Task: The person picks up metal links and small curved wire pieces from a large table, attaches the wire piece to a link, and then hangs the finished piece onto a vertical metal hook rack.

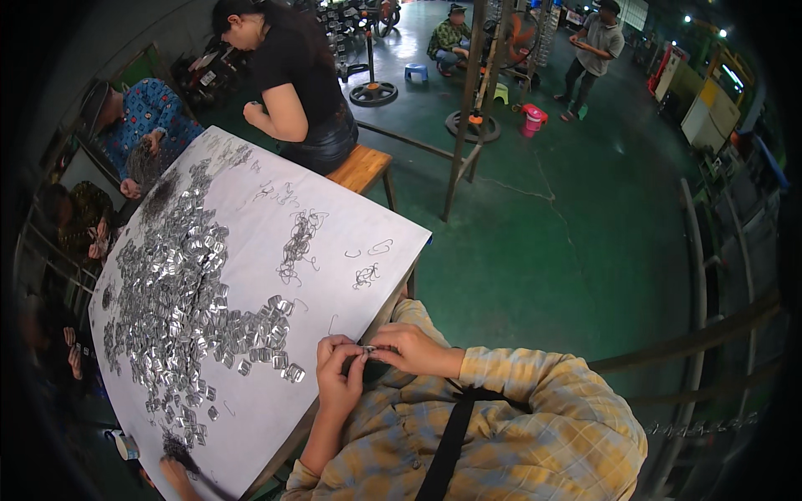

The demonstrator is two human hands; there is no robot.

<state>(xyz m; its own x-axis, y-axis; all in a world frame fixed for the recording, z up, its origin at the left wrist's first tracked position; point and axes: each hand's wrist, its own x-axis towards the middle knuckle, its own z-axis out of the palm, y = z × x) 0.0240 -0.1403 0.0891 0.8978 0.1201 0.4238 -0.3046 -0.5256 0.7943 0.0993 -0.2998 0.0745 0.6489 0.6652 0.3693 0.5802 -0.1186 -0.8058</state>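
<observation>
From my end, both grips are pinched together on one item: the left grip (337,372) and the right grip (408,347) meet fingertip to fingertip, clamped on a small metal piece (368,348). It sits right between them, just off the near edge of the table (263,409). I'd judge it very light and fairly stiff, with a slick face that could slip or twist, so I'd take it by its opposite edges, one grip on each, and press gently. Breakage worries me little; bending any thin part, or dropping it, seems likelier.

As for looks, I catch only a dull glint, because the fingertips cover most of it and I can't make out its full shape. To the left of the grip lies a broad heap of silver pieces (190,292), bright, squarish and slotted. Ahead of the grip are a tangle of thin wire hooks (296,246) and a smaller wire cluster (365,276), dark and curved; I can't tell whether the held piece includes one.
</observation>
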